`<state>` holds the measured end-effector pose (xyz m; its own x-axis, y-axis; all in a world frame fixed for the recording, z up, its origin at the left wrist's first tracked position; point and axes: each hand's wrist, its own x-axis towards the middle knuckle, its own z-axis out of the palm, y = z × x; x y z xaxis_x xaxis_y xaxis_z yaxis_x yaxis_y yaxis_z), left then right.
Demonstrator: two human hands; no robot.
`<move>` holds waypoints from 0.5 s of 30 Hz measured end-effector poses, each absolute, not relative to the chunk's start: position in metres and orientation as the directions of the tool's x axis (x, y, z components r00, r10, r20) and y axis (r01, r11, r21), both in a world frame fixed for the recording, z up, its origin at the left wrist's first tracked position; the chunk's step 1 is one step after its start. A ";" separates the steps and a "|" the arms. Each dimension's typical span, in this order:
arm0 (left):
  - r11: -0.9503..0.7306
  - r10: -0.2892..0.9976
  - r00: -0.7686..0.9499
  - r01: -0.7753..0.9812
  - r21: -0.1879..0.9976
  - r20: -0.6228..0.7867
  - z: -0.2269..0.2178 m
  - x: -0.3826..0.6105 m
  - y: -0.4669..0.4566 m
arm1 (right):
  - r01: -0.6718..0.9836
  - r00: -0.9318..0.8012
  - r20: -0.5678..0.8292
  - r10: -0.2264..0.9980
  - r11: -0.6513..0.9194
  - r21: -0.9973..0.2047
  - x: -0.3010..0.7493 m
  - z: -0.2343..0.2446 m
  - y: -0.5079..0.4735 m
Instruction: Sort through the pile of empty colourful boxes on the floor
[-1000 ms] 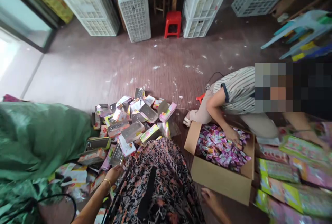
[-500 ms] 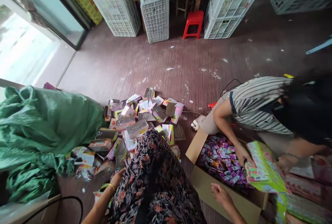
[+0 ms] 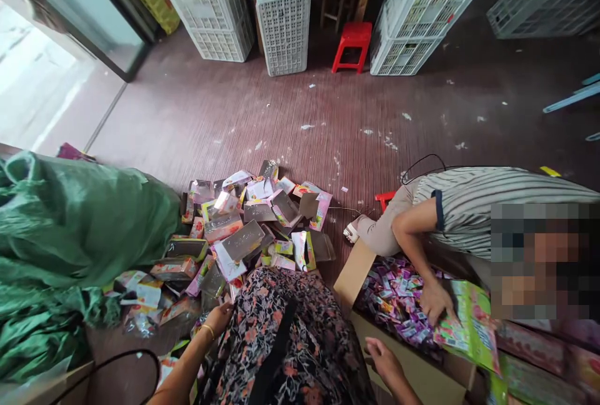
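My left hand (image 3: 219, 319), with a bracelet at the wrist, is against the left side of my floral dress (image 3: 281, 342). Its fingers are partly hidden, and I cannot make out anything in them. My right hand (image 3: 383, 358) hovers empty beside the dress, fingers apart, over the flap of a cardboard box (image 3: 422, 370). Small purple-wrapped packets (image 3: 396, 299) fill that box. At its far side, a co-worker's hand (image 3: 437, 302) rests on a green and pink printed package (image 3: 469, 324). Opened, see-through-windowed cartons (image 3: 244, 239) lie in a heap in front of me.
A large green sack (image 3: 94, 217) bulges at the left. The co-worker in a striped shirt (image 3: 473, 199) bends over the box at the right. White plastic crates (image 3: 284, 24) and a red stool (image 3: 352, 45) stand along the back, by a wooden table. White scraps dot the floor.
My right hand has moved left, toward my dress. The co-worker has leaned lower, and the printed package has dropped and shifted slightly left. My view has tilted a little.
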<state>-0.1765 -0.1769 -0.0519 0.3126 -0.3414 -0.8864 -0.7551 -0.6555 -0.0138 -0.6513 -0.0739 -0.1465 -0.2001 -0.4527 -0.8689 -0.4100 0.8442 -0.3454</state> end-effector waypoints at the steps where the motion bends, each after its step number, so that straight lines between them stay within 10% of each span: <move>1: -0.650 -0.349 0.303 -0.760 -0.003 -0.887 -0.055 -0.173 -0.182 | -0.421 -0.202 -0.872 -0.446 0.844 -0.333 -0.650 -0.145 -0.079; 15: -0.564 -0.322 0.274 -0.825 -0.049 -0.906 -0.078 -0.091 -0.240 | -0.442 -0.299 -0.749 -0.592 0.781 -0.441 -0.601 -0.108 -0.206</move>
